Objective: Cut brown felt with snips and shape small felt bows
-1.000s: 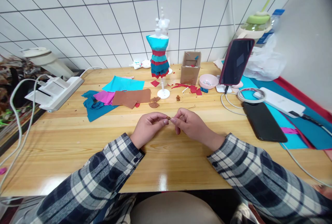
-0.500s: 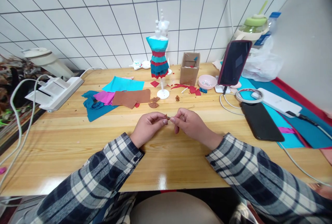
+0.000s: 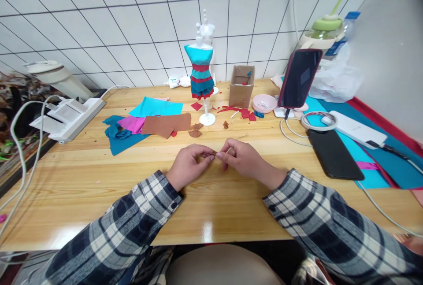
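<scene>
A small piece of brown crepe paper (image 3: 214,153) is pinched between my two hands, mostly hidden by the fingertips. My left hand (image 3: 191,165) grips it from the left with thumb and forefinger, and my right hand (image 3: 240,161) from the right. Beyond them lie cut brown pieces (image 3: 195,133) and a small crumpled brown bit (image 3: 225,124). A miniature white mannequin (image 3: 206,119) stands behind, wearing a layered dress (image 3: 202,73) in turquoise, red and dark teal.
Left of the mannequin lie brown (image 3: 165,124), turquoise (image 3: 155,107) and teal sheets (image 3: 124,145). Red scraps (image 3: 245,113), a cardboard box (image 3: 240,95) and a pink bowl (image 3: 264,102) stand behind. At right are a propped phone (image 3: 300,78), a black phone (image 3: 335,155) and cables.
The fingertips of both hands have closed in tighter over the brown piece, so less of it shows. Everything else stays in place, with a slight camera shift.
</scene>
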The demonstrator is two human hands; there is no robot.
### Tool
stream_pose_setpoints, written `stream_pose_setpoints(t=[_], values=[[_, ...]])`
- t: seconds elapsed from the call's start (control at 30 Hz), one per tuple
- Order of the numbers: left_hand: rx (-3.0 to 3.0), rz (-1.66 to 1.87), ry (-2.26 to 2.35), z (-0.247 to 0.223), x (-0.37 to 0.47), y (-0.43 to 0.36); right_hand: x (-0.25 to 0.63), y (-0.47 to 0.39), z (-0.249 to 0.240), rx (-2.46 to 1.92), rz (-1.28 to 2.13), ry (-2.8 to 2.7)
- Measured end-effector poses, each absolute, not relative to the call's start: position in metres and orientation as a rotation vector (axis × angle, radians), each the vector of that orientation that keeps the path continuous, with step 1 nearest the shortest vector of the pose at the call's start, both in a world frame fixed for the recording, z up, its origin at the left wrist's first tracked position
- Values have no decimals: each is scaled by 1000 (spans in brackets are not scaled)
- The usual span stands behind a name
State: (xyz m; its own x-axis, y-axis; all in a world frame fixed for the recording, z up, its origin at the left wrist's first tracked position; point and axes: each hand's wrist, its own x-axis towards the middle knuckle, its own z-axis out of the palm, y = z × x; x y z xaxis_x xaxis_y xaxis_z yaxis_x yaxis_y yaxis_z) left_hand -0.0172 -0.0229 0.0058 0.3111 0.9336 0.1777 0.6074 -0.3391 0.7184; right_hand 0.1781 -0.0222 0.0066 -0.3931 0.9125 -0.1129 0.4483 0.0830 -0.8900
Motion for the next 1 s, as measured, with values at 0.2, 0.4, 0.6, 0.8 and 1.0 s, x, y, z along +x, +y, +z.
stream_pose_setpoints(t=[0.2,0.4,0.6,0.8,1.0], values=[[1993,829,1340,7,-17,-23,181,-21,6,-1390,1163,-1890],[1900,853,1270,6,-16,-23,185,-14,4,-1475,950,-1829],[1897,885,1239,4,-17,-23,186,-16,7,-1354,1114,-1819],[1953,959,1333,5,-20,-22,188,-23,14,-1295,1165,-2041],[1991,990,1376,5,-19,-21,184,-25,14,-1322,1075,-2090]])
